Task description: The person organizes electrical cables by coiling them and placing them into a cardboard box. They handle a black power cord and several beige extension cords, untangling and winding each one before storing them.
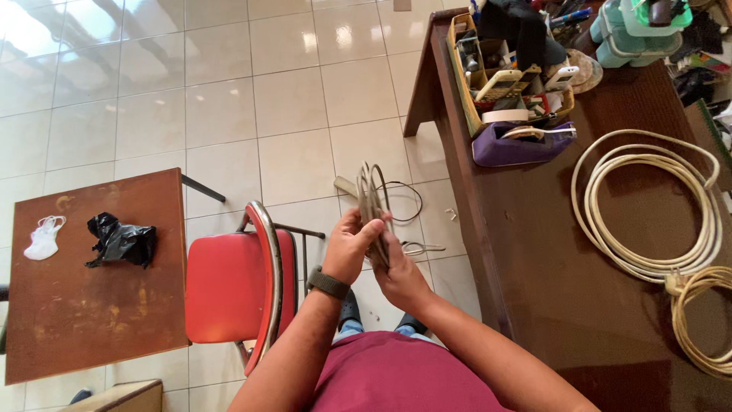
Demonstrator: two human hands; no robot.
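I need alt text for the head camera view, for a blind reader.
Both hands, left hand and right hand, hold a coiled cable above a tiled floor. A red chair stands left, a brown table with white cable coils right.

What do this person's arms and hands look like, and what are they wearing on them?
Both forearms are bare, with no sleeves reaching them. The left hand has a dark olive-grey watch band on its wrist. The right hand shows no glove or band. A maroon shirt covers the torso.

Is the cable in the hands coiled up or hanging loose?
Mostly coiled: the grey cable forms stacked loops gripped by the left hand and right hand; a thin black end trails loose.
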